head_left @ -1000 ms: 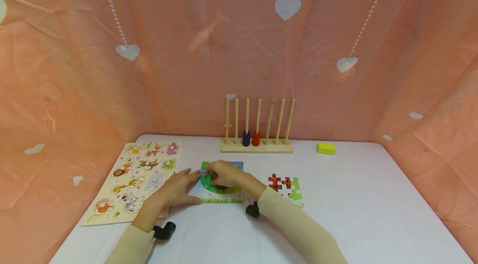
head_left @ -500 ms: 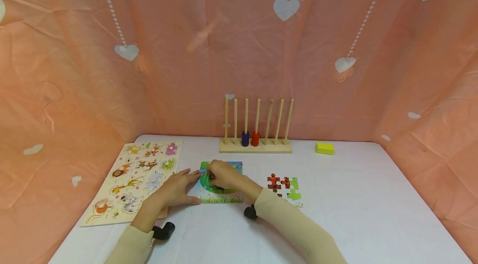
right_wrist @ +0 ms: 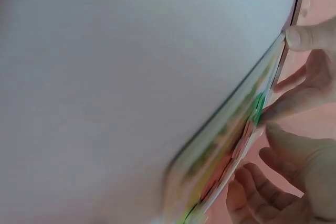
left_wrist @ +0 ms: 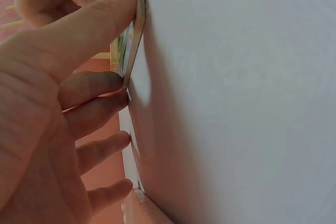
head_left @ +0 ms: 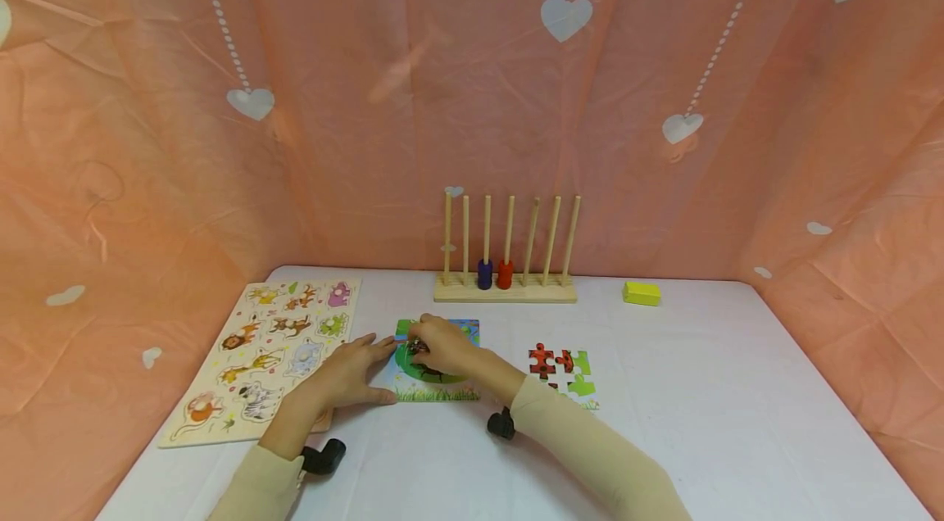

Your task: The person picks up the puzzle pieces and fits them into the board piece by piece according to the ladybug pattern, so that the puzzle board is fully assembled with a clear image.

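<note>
A small jigsaw board [head_left: 435, 394] with a grassy lower border lies on the white table, green and blue pieces set in it. My left hand [head_left: 347, 373] rests at its left side, fingers outstretched; in the left wrist view its thumb [left_wrist: 107, 11] touches the board's edge [left_wrist: 139, 32]. Over the board's upper left part, my right hand [head_left: 448, 347] pinches a dark reddish puzzle piece [head_left: 418, 346], mostly hidden by the fingers. In the right wrist view the right hand [right_wrist: 310, 174] has curled fingers close above the board [right_wrist: 210, 148].
Loose ladybird-patterned and green puzzle pieces [head_left: 581, 386] lie right of the board, partly behind the right sleeve. A wooden animal puzzle [head_left: 236, 324] lies at left. At the back stand a peg rack [head_left: 450, 292] with blue and red beads and a yellow block [head_left: 642, 293].
My right hand shifts slightly over the board's upper left, its wrist turning a little, and more of the reddish piece shows between its fingers. The left hand stays in place.
</note>
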Available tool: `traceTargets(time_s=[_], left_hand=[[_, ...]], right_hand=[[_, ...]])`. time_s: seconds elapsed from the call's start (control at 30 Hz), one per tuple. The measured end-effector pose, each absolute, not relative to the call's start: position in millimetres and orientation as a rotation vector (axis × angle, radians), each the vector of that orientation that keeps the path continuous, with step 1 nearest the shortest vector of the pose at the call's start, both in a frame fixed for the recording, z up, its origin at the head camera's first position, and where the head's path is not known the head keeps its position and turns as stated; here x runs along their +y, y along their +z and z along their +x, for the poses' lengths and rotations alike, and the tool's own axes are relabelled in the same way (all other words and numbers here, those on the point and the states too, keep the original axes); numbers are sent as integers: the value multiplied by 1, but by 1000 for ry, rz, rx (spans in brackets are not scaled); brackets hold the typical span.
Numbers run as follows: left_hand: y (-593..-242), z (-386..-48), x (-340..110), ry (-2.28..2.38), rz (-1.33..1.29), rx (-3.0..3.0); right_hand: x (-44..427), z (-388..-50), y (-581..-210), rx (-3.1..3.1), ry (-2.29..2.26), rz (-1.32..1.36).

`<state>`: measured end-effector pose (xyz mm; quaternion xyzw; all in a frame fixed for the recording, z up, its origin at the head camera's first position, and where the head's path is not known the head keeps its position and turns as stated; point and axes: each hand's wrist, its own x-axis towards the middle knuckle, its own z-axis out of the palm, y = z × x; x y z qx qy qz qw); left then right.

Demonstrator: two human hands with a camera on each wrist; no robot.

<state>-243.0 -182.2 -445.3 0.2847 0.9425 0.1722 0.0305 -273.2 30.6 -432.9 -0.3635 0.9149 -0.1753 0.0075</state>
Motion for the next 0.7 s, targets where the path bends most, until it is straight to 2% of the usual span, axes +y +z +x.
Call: traceTargets(time_s=[0.13,0.27,0.7], left_hand=[[-444,-242,-181,526,889,2901],[-443,-242,-181,521,889,2906],[-445,-243,-182,536,880,2894]], right_hand=[[42,-262,-431,2856,-321,-1209],[52,-248,-426,2720,-142,-1157],[55,-222,-433,2604,-121,-1144]])
